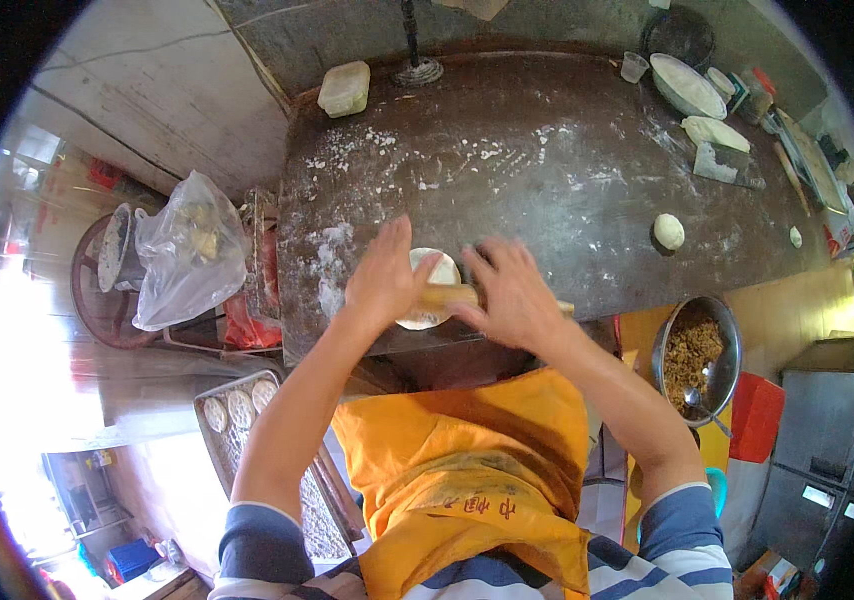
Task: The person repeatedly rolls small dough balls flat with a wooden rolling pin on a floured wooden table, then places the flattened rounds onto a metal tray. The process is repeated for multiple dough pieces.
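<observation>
A wooden rolling pin [448,295] lies across a flat round of pale dough [427,319] near the table's front edge. My left hand [388,276] bears on the pin's left part, its fingers stretched forward and its thumb over the dough. On the right part of the pin is my right hand [508,291], slightly blurred, with its fingers spread forward and the thumb beside the pin. The pin's right end sticks out past that wrist; its left end is hidden under my left hand.
The dark, flour-dusted table [412,206] holds a dough ball [669,232], a dough log [716,133], a metal scraper [725,164] and a flour bowl [689,86]. Right of me stands a metal bowl of brown filling [695,349]; left, a tray with flat rounds [241,409].
</observation>
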Demonstrator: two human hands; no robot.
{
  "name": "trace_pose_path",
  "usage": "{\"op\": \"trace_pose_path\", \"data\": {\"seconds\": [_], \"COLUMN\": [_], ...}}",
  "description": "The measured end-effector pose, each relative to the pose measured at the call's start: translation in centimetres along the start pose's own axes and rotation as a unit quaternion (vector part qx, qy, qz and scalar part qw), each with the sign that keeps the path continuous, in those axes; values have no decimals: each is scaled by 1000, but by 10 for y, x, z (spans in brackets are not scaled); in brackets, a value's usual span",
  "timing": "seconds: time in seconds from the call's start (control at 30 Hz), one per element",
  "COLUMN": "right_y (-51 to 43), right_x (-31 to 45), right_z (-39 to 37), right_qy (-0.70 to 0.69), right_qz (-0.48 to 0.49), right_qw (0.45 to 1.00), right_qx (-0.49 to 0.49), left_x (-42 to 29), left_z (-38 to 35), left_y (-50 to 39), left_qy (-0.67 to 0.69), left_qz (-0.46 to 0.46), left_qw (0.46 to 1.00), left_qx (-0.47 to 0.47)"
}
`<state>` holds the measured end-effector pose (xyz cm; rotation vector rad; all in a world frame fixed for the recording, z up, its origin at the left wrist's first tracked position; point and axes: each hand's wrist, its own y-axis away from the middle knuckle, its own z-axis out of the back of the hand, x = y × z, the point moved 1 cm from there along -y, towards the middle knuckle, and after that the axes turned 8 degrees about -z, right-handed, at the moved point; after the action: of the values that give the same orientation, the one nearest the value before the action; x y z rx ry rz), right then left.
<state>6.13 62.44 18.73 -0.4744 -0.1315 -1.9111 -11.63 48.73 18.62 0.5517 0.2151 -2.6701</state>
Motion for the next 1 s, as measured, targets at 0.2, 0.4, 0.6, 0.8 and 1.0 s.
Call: {"op": "trace_pose_path", "data": {"seconds": [0.2,0.4,0.6,0.8,1.0], "right_y": [43,62,63,40,-21], "right_x": [8,11,9,40,18], "right_z": [2,34,11,18,14], "right_qy": [-71,-67,-72,-63,56], "right_qz": [78,79,91,9,-67], "right_qw": [994,995,992,997,994], "right_qx": [-22,-10,40,35,-71], "left_x": [-1,15,19,-7,9], "left_z": [15,20,10,16,0], "left_y": [5,-2,48,49,-26], "left_qy": [-12,182,194,-110,-130], "left_qz": [-50,12,169,-34,-2], "left_qw": [998,983,966,992,990], "left_qx": [25,35,-27,-50,-62]}}
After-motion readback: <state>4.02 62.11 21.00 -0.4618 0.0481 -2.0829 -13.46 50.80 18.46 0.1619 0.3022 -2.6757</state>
